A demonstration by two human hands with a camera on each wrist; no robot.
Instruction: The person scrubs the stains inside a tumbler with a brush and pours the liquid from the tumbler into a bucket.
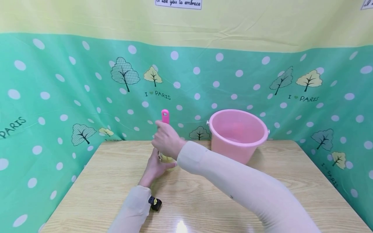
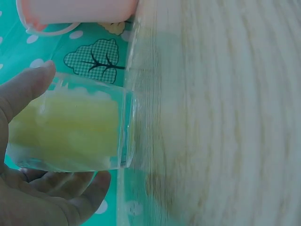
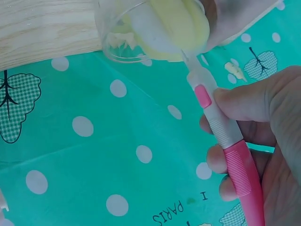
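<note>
A clear glass [image 2: 123,127] stands upright near the far edge of the table, left of centre, and my left hand [image 1: 155,167] holds it round the side, thumb on one side and fingers on the other. Above it, my right hand [image 1: 167,139] grips the pink-and-white handle [image 3: 242,172] of a sponge bottle brush, the thumb lying along the white part. The yellow and white sponge head [image 3: 186,23] is down inside the glass and fills much of it in the left wrist view. The handle's pink end [image 1: 165,116] sticks up past the right fist in the head view.
A pink bucket [image 1: 230,152] with small white handle knobs stands at the back of the wooden table [image 1: 204,200], right of the glass. A green dotted cloth [image 1: 186,77] hangs behind and at both sides. A black band with a small device sits on the left wrist.
</note>
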